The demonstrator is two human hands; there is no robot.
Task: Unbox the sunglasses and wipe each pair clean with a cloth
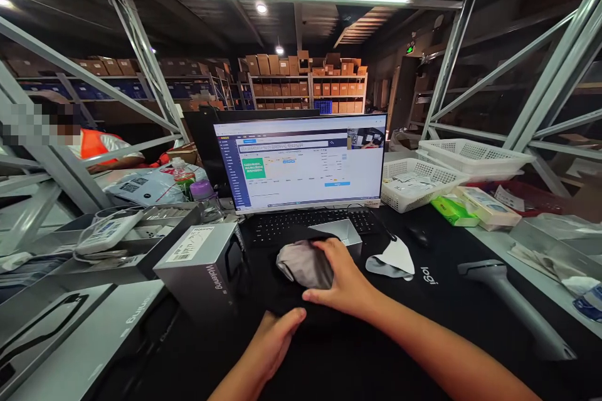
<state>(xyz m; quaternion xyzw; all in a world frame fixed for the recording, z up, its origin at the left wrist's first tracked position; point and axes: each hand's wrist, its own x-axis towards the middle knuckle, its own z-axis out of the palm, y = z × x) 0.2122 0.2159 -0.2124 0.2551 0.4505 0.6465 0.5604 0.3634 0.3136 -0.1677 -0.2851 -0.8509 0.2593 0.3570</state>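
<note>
My right hand [342,276] curls over a bundle of grey cloth [303,264] on a black desk mat [423,313], its fingers wrapped round the bundle's right side. My left hand [273,341] lies just below it on dark fabric [286,304], fingers held together and bent, pressing on the fabric's edge. A black keyboard [310,223] and a lit monitor [301,160] stand just behind the bundle. A small white and grey pouch [392,258] lies to the right of my right hand.
A grey box [202,266] sits to the left, flat grey cartons [70,332] beyond it. A handheld scanner [512,307] and a mouse [418,235] lie at right. White baskets [465,160], small boxes [475,207] and bottles [207,197] stand behind. A person in orange [101,147] sits at far left.
</note>
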